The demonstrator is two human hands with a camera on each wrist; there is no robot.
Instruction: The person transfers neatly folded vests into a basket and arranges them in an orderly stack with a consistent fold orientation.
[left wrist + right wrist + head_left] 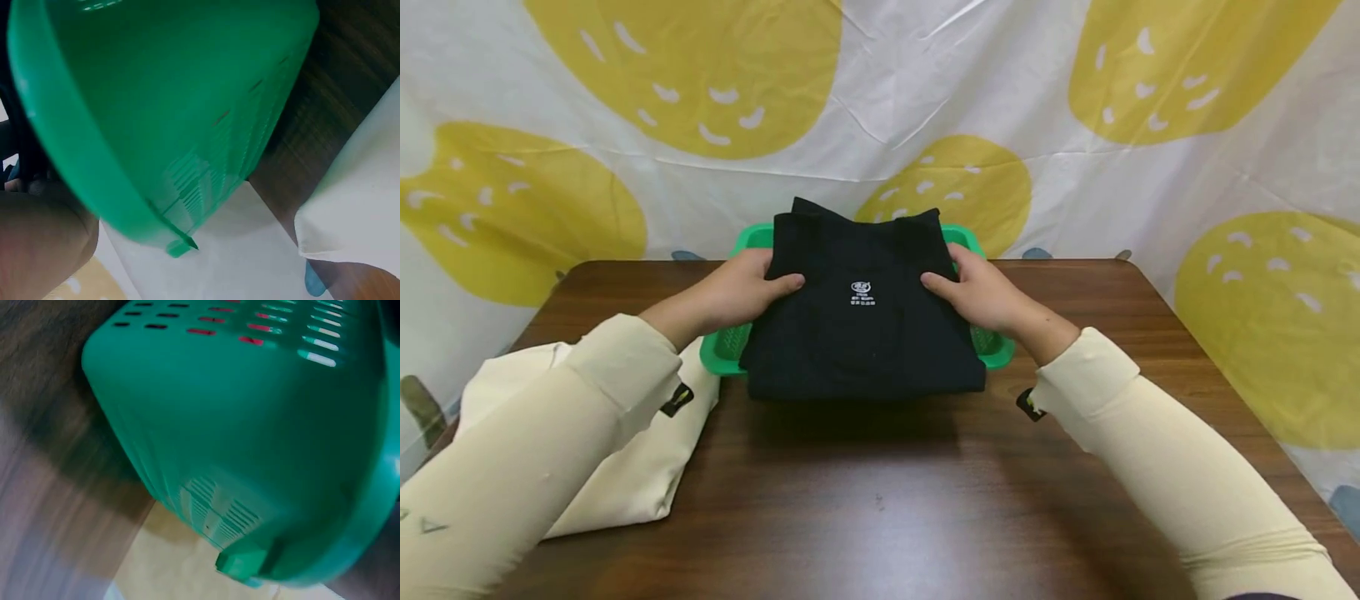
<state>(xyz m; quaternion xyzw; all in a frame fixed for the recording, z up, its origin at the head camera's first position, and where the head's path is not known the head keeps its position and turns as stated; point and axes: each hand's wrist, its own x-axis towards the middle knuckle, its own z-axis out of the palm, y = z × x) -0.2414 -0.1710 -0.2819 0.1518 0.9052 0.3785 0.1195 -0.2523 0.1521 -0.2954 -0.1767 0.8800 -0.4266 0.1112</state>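
A folded black shirt (861,337) with a small white printed label lies between both hands in the head view. My left hand (737,287) grips its left side, thumb on top of the cloth. On the opposite side my right hand (988,292) holds the shirt the same way, its other fingers partly hidden. Beneath the shirt is a green plastic basket (722,365); the cloth covers most of its opening and overhangs its near side. The left wrist view has the slotted basket wall (156,94) close by, and the right wrist view the other end (219,425).
A cream folded cloth (647,475) lies on the left of the brown wooden table (880,508), partly behind the left sleeve. Behind the table hangs a white curtain (895,92) with large yellow fruit shapes.
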